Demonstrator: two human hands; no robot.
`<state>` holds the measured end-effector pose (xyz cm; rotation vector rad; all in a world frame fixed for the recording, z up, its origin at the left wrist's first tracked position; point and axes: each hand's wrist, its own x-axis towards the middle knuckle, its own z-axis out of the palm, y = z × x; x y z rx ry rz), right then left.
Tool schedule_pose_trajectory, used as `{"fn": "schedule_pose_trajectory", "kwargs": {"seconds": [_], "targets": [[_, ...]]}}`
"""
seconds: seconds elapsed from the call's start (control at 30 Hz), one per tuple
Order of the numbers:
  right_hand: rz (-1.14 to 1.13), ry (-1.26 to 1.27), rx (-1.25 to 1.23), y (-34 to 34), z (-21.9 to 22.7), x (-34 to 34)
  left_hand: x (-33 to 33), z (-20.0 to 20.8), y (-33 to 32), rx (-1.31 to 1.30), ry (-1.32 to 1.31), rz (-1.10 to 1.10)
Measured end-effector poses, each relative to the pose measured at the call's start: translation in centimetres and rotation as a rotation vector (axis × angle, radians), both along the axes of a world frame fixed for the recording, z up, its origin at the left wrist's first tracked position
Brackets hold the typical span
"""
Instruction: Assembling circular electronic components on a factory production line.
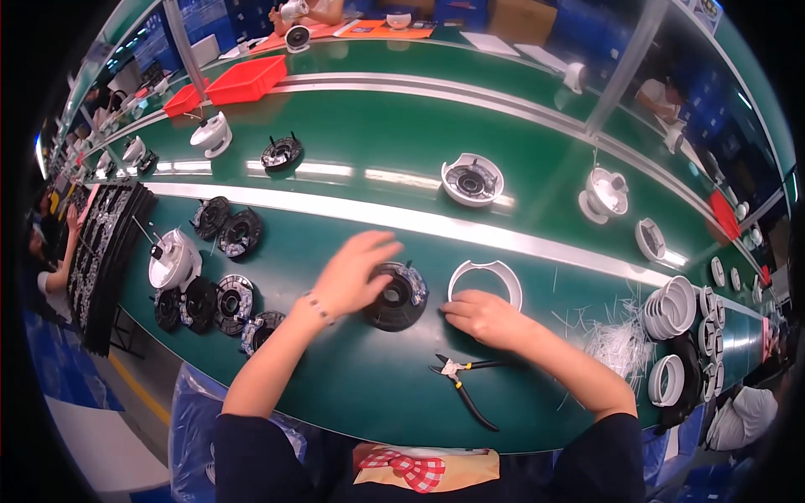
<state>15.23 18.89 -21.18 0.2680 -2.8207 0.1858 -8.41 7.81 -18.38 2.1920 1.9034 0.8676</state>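
My left hand [359, 270] hovers at the left edge of a round black housing [396, 317] with a small circuit board on it. Its fingers stretch out and its thumb reaches over the housing's side. To the right, a white plastic ring [513, 285] with a notched rim lies on the bench. My right hand [485, 318] is curled over the ring's near edge, fingertips closed at its near-left side; the hand hides that part of the rim. Just below my right hand, diagonal cutters [454, 367] with black and yellow handles lie with their jaws apart.
Several black housings [235, 303] and a white shell [173, 261] sit on the left. Cut white plastic strips [619, 345] are heaped at the right, beside stacked white rings [671, 307]. Beyond a metal rail, a green belt [360, 126] carries white and black parts.
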Motion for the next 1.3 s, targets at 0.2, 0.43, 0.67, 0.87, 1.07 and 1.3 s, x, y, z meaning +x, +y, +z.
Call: {"fn": "schedule_pose_trajectory", "kwargs": {"seconds": [0.2, 0.43, 0.67, 0.87, 1.07, 1.3], "targets": [[-0.433, -0.003, -0.052, 0.6, 2.9, 2.0, 2.5, -1.1, -4.1, -0.207, -0.151, 0.435], [-0.934, -0.38, -0.5, 0.8, 2.6, 4.1, 3.0, -5.5, -1.8, -0.182, -0.604, 0.459], [-1.012, -0.432, -0.356, -0.1, 2.7, 4.6, 3.8, -5.5, -0.3, 0.003, -0.729, 0.502], [-1.021, -0.174, -0.428, 0.3, 1.6, 5.1, 2.8, -6.5, -1.8, -0.372, -1.02, 0.3], [-0.747, 0.199, -0.914, -1.2, 1.1, 2.6, 4.7, -5.3, -0.7, -0.269, -1.335, 0.266], [-0.628, 0.225, -0.866, -5.2, 1.9, -3.5, 6.2, -5.2, -0.8, -0.069, -1.68, 0.166]]}}
